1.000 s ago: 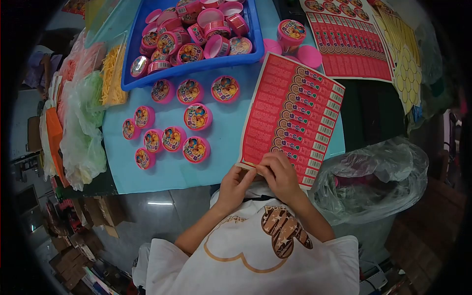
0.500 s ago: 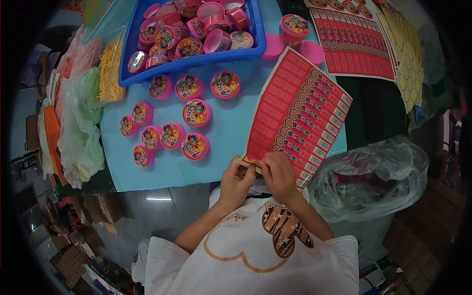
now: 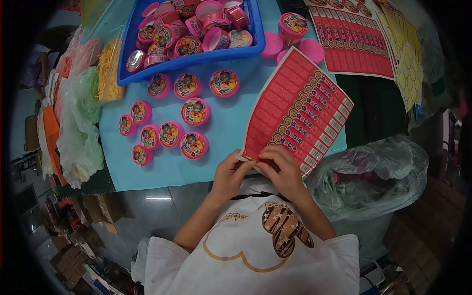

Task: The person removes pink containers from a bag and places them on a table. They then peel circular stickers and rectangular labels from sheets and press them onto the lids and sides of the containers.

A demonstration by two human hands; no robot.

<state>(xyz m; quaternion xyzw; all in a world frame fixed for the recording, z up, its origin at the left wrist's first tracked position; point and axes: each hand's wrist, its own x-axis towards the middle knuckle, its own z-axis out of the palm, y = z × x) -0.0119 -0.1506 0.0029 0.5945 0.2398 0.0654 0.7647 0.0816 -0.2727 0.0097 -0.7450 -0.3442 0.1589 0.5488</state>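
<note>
A red sticker sheet [image 3: 290, 108] with rows of labels and barcodes is tilted up over the table's front edge. My left hand [image 3: 231, 174] pinches its lower left corner, where a pale strip of backing shows. Close beside it, my right hand [image 3: 280, 169] has its fingers closed on the sheet's lower edge. The fingertips of both hands nearly meet at the corner. Left of the sheet, several pink round tubs [image 3: 194, 146] with printed lids stand on the light blue table cover [image 3: 231, 132].
A blue crate [image 3: 196, 64] of pink tubs stands at the back. Plastic bags [image 3: 81, 128] lie at the left, by yellow strips [image 3: 110, 73]. More sticker sheets [image 3: 354, 44] lie back right. An open clear bag [image 3: 368, 182] hangs at the right front.
Both hands have shifted slightly, with the left a little lower and further left. The sheet's lower part has risen slightly, and more pale backing shows at the corner.
</note>
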